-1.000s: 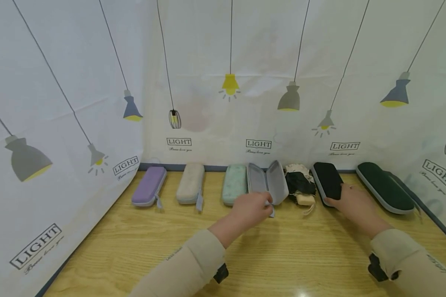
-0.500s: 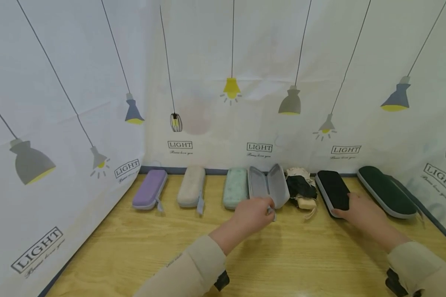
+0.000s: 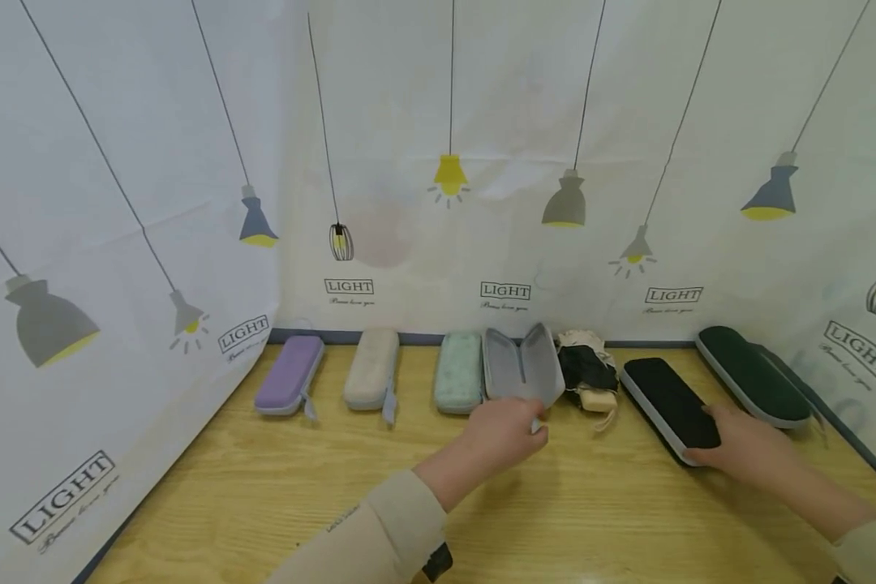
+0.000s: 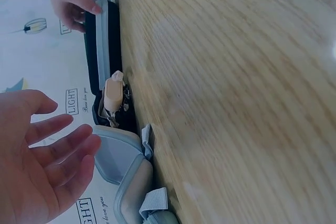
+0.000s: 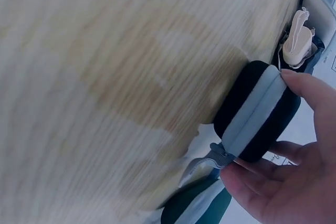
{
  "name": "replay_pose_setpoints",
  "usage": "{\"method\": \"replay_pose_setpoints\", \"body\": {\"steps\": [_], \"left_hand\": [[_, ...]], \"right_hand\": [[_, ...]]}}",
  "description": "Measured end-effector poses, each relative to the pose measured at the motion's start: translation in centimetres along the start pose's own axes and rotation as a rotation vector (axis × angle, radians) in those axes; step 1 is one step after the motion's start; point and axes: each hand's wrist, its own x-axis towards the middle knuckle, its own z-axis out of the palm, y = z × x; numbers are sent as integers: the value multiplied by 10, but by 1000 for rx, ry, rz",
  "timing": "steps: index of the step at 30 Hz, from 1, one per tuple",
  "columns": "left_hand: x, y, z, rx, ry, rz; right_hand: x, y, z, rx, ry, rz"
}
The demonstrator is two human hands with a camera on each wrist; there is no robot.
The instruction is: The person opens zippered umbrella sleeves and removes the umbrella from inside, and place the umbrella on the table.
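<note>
My right hand [image 3: 748,446] grips the near end of a black zip case [image 3: 667,410] with a pale grey band around its side. In the right wrist view, thumb and fingers hold that black case [image 5: 257,111] across its end, and a grey pull tab [image 5: 207,163] dangles from the zip. My left hand [image 3: 492,442] hovers in front of an open grey-lined case [image 3: 521,365]. Seen in the left wrist view, the left hand [image 4: 50,156] has loosely bent fingers with nothing between them, apart from the open case [image 4: 123,156].
Zip cases in purple [image 3: 289,375], beige [image 3: 372,369] and mint green [image 3: 458,373] line the table's back on the left. Beside the open case sits a bundle of black and cream cloth [image 3: 587,365] with a beige block. A dark green case [image 3: 755,377] lies far right, near the printed wall sheet.
My right hand has drawn the black case toward the front right, away from the wall sheet. The left hand has come back slightly from the open case.
</note>
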Motion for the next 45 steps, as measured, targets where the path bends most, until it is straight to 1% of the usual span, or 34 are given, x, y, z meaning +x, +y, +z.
{"method": "replay_pose_setpoints", "body": {"steps": [5,8,13,18,22,25,31,35,38,40,43,45], "left_hand": [[-2,5,-1,-1,-9,13],[-4,7,-1,22,-3,27],[-9,8,-1,41,19,65],[-12,8,1,46,33,112],[-15,9,1,48,31,126],[-16,9,2,45,21,133],[-20,10,2,57,20,147],[-23,8,3,64,7,150],[-25,6,4,61,-7,154],[-26,4,5,63,-10,153],[-26,1,7,58,-18,146],[-26,0,7,66,-19,142]], "right_hand": [[-11,9,-6,32,-26,-39],[-16,15,-9,45,-45,-69],[-22,25,-10,45,-77,-123],[-28,31,-9,71,-111,-152],[-34,33,-9,87,-112,-178],[-38,32,-8,78,-106,-219],[-40,22,-7,46,-119,-334],[-37,9,-6,67,-144,-400],[-35,0,-6,111,-171,-427],[-33,-8,-5,136,-189,-429],[-30,-19,-3,147,-193,-446],[-28,-27,-3,140,-187,-474]]}}
